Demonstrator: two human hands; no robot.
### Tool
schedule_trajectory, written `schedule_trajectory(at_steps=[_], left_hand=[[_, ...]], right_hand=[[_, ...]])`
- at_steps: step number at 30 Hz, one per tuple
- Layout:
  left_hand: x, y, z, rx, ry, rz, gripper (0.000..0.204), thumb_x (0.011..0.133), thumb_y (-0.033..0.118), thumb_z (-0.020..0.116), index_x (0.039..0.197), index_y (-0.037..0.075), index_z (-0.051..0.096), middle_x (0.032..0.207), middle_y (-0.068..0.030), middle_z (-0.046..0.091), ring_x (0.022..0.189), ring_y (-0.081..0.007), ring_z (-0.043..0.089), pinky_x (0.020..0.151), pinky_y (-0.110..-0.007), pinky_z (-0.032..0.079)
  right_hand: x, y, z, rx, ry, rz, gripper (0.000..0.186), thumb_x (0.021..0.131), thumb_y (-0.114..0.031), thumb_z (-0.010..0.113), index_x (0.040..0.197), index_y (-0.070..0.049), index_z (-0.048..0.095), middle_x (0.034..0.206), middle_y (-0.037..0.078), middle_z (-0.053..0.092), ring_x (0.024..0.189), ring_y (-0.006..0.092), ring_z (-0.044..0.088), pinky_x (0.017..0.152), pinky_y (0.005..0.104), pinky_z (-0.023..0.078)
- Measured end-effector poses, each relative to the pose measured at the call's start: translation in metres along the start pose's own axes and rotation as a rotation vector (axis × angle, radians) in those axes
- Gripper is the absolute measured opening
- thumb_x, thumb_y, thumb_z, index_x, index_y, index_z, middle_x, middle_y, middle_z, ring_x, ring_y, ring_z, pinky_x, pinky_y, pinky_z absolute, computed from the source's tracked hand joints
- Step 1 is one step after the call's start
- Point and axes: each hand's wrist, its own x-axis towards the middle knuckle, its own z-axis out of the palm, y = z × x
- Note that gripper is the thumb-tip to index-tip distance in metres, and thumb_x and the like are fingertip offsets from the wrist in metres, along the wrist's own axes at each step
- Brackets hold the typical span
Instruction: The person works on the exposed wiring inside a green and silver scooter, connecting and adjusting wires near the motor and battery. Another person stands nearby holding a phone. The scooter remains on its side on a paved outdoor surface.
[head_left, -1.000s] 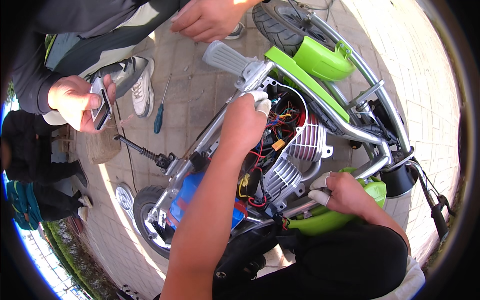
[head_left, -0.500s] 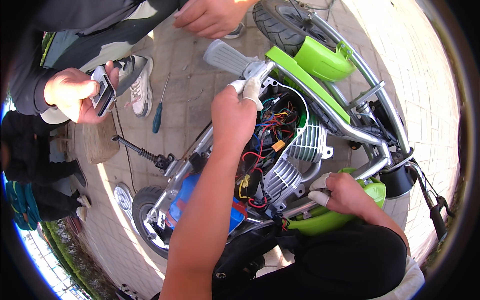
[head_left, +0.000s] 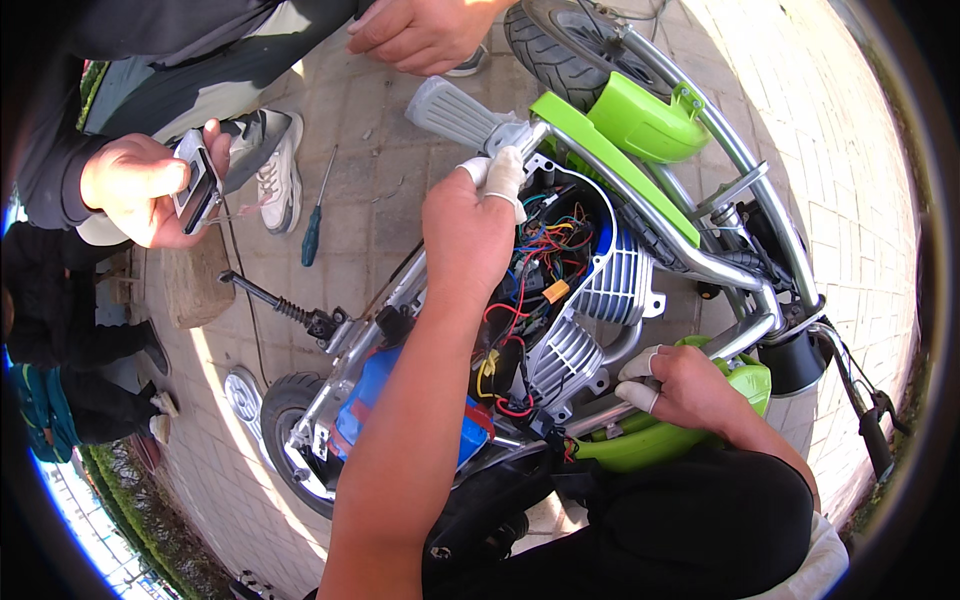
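Nearest, a knee in black cloth [head_left: 710,530] occupies the lower right. To its left, the bare left forearm [head_left: 405,440] rises from the lower edge, extended and slanting slightly rightward, across a blue block-shaped pack with red strapping [head_left: 370,400]. The bare right forearm [head_left: 770,445] runs up and leftward; the right hand [head_left: 695,385] is bent inward, back uppermost, its white-covered fingertips [head_left: 637,394] drawn close together beside a glossy lime-green plastic panel [head_left: 650,445]. Whether they pinch anything cannot be told.

Beyond, at centre, a silver finned metal housing [head_left: 617,280] sits uncovered within a silver tubular metal frame [head_left: 735,273]; it contains multicoloured thin wires [head_left: 560,238] and an orange block connector [head_left: 556,291]. At its upper-left edge is the left hand [head_left: 470,225], back uppermost, fingers bent and close together, near a grey ribbed footrest [head_left: 450,110]; whether they clamp on a part cannot be told.

Farther off, a teal-handled slim screwdriver [head_left: 311,237] lies on grey paving [head_left: 375,240]. At left, a co-worker's hand [head_left: 135,185] holds a small silver-and-black device [head_left: 198,185].
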Motion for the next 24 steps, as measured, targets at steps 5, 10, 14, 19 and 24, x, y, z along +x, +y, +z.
schedule_trajectory(at_steps=[5, 10, 14, 19, 24], left_hand=[[0.002, -0.007, 0.002, 0.008, -0.058, 0.039, 0.035, 0.105, 0.033, 0.063, 0.107, -0.001, 0.074, 0.072, -0.0053, 0.069, 0.059, -0.0092, 0.054, 0.056, -0.029, 0.042], [0.008, -0.021, 0.002, 0.111, -0.09, 0.152, 0.03, 0.105, 0.028, 0.062, 0.115, 0.001, 0.073, 0.085, -0.005, 0.073, 0.066, -0.0072, 0.056, 0.062, -0.027, 0.045], [0.001, 0.001, -0.013, 0.165, -0.155, 0.149, 0.027, 0.104, 0.021, 0.064, 0.119, 0.001, 0.072, 0.093, -0.0076, 0.074, 0.08, -0.0129, 0.065, 0.077, -0.029, 0.051], [-0.016, 0.014, -0.042, 0.45, -0.303, 0.284, 0.022, 0.096, 0.009, 0.07, 0.116, 0.001, 0.074, 0.105, -0.0128, 0.073, 0.097, -0.0208, 0.068, 0.086, -0.033, 0.052], [-0.028, -0.011, -0.05, 0.469, -0.597, 0.391, 0.023, 0.089, 0.001, 0.07, 0.111, 0.005, 0.076, 0.101, -0.0123, 0.069, 0.093, -0.0238, 0.066, 0.083, -0.034, 0.051]], right_hand=[[-0.001, 0.0, 0.0, -0.027, -0.017, 0.009, 0.022, 0.09, -0.028, 0.077, 0.095, -0.007, 0.078, 0.078, 0.019, 0.069, 0.074, 0.0395, 0.069, 0.071, 0.0482, 0.056], [0.0, -0.002, -0.002, -0.028, -0.028, 0.008, 0.023, 0.09, -0.028, 0.076, 0.095, -0.006, 0.078, 0.079, 0.019, 0.069, 0.074, 0.0399, 0.069, 0.071, 0.0483, 0.056], [0.0, -0.002, -0.002, -0.008, -0.016, -0.013, 0.022, 0.09, -0.028, 0.076, 0.094, -0.006, 0.078, 0.078, 0.019, 0.069, 0.073, 0.04, 0.068, 0.071, 0.0486, 0.056], [0.0, 0.0, -0.002, -0.02, -0.036, -0.02, 0.022, 0.09, -0.028, 0.076, 0.093, -0.006, 0.077, 0.079, 0.018, 0.069, 0.074, 0.0396, 0.069, 0.07, 0.0489, 0.056], [-0.001, -0.001, -0.002, -0.016, -0.029, -0.03, 0.023, 0.09, -0.028, 0.076, 0.094, -0.005, 0.076, 0.08, 0.017, 0.07, 0.074, 0.0394, 0.069, 0.07, 0.0489, 0.056]])
